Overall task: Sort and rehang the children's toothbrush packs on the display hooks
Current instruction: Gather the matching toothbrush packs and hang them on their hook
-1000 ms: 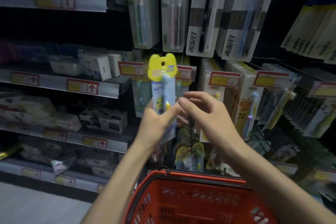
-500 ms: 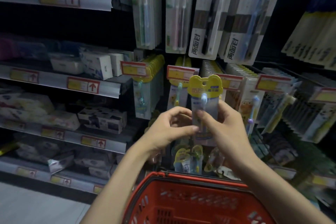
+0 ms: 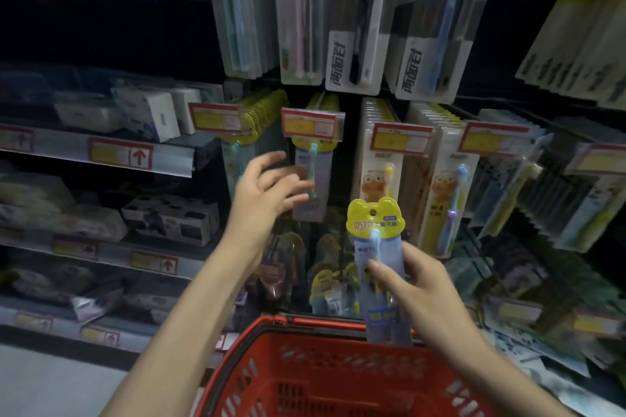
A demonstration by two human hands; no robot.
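My right hand grips a children's toothbrush pack with a yellow cat-shaped header and a blue brush, held upright above the basket. My left hand is open, fingers spread, right in front of a hanging pack with a teal brush on the second hook. More yellow-topped packs hang on the hook to its left. White owl-printed packs hang to the right.
A red shopping basket sits below my arms. Red-and-yellow price tags front each hook. Adult toothbrush packs hang above. Shelves of boxed goods run along the left. More packs hang lower behind the basket.
The pack passed from my left hand to my right, then dropped lower and to the right. My left hand let go and moved up and left toward the teal-brush pack.
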